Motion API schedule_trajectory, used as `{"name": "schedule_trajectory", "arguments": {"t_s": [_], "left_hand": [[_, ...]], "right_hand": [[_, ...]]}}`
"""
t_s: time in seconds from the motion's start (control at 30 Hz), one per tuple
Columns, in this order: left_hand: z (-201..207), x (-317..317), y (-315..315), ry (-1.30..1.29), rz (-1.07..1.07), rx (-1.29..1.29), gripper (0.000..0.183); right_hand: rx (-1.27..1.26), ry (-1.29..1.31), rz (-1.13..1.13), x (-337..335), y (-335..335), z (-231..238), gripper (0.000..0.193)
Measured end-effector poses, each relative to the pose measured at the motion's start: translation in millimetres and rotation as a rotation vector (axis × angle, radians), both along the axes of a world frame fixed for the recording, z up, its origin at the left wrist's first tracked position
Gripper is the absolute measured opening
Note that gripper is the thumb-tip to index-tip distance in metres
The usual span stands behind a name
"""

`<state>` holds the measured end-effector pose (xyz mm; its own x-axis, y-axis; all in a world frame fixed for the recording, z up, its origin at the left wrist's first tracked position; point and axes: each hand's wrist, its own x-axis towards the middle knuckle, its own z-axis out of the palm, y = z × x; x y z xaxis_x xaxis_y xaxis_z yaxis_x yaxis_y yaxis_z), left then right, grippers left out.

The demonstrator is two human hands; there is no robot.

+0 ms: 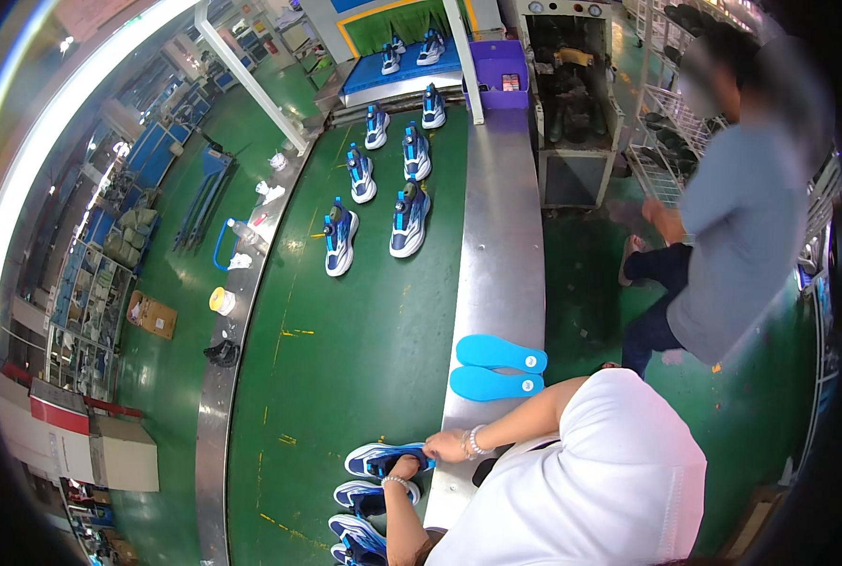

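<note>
At the bottom, a blue and white sneaker (374, 458) lies sideways on the green conveyor belt, its heel toward the metal ledge. My left hand (404, 467) is curled at its opening, fingertips partly hidden there. My right hand (447, 446), with beads at the wrist, closes on the heel end of the same sneaker. Close beside it, nearer me, lie another sneaker (357, 494) and several more, partly cut off by my left arm. Two bright blue insoles (498, 368) rest side by side on the metal ledge (501, 245), just beyond my right arm.
Farther up the belt (345, 358), several matching sneakers (409, 222) stand in two rows before a machine opening with a green curtain (397, 28). A purple bin (498, 71) sits by the ledge. At right, a person in grey (737, 226) is near wire racks (666, 151).
</note>
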<state>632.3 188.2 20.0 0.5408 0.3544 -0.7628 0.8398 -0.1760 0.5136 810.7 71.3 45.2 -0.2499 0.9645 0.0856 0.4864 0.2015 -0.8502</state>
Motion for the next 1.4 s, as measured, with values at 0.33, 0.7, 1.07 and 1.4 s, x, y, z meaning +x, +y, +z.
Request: {"name": "schedule_trajectory", "arguments": {"t_s": [0.33,0.7,1.07,1.4], "left_hand": [[-9.1,-12.9,8.5,0.279,-0.030,0.375,0.021],[70.5,28.9,-79.3,-0.339,0.363,1.023,0.024],[241.4,95.7,-106.8,-0.920,0.906,0.497,0.032],[404.5,98.7,-185.8,-1.527,0.838,0.345,0.036]], "right_hand": [[-0.316,0.223,-0.310,82.1,-41.3,67.3,0.014],[-0.091,0.172,-0.497,100.0,-42.3,77.8,0.011],[0.305,0.420,-0.420,90.3,33.0,236.9,0.034],[0.381,1.035,0.110,24.6,-39.2,372.0,0.039]]}}
